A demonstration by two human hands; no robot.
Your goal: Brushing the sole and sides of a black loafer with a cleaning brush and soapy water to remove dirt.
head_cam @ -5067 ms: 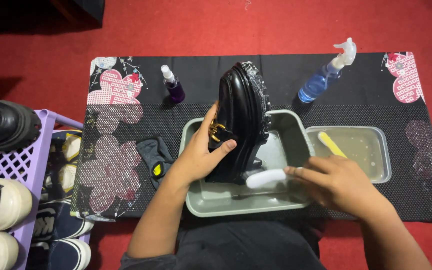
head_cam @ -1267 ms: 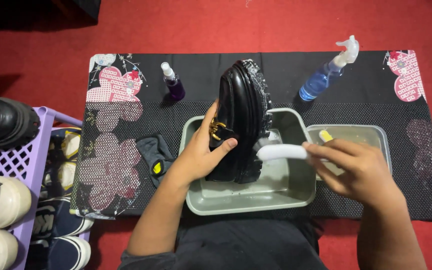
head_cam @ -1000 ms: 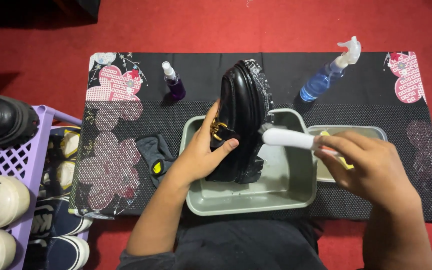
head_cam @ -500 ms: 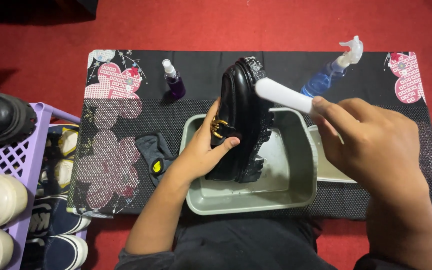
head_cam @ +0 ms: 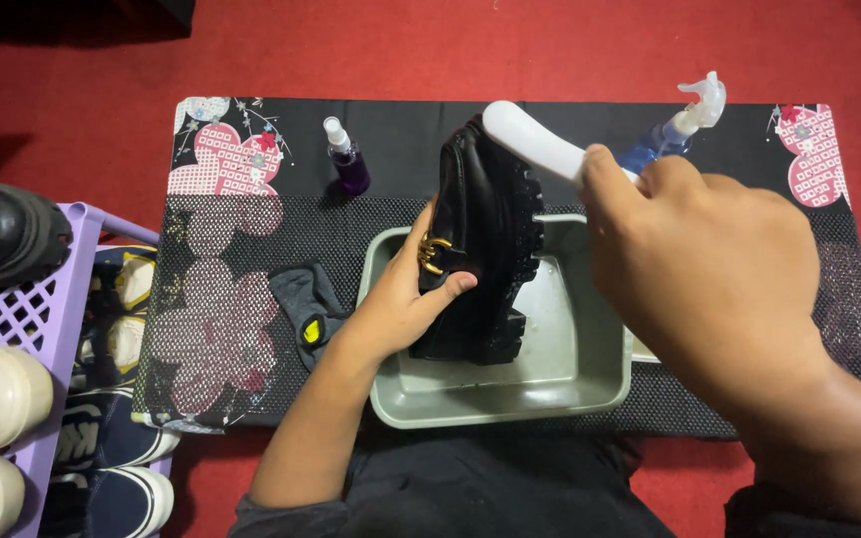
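Observation:
My left hand (head_cam: pixel 406 299) grips a black chunky-soled shoe (head_cam: pixel 485 234) with a gold buckle, holding it on its side over a grey tray (head_cam: pixel 510 399). My right hand (head_cam: pixel 710 269) is raised close to the camera and is shut on a white brush handle (head_cam: pixel 530 139), whose end lies at the shoe's toe. The hand hides the bristles and most of a second clear tub behind it.
A small purple spray bottle (head_cam: pixel 349 159) and a blue trigger spray bottle (head_cam: pixel 675 125) stand at the back of the black floral mat (head_cam: pixel 231 299). A dark cloth (head_cam: pixel 306 304) lies left of the tray. A purple basket (head_cam: pixel 12 329) with several shoes sits at the left, on red carpet.
My right hand has lifted the white brush from the clear tub up and over to the shoe's toe. The left hand keeps holding the shoe in place.

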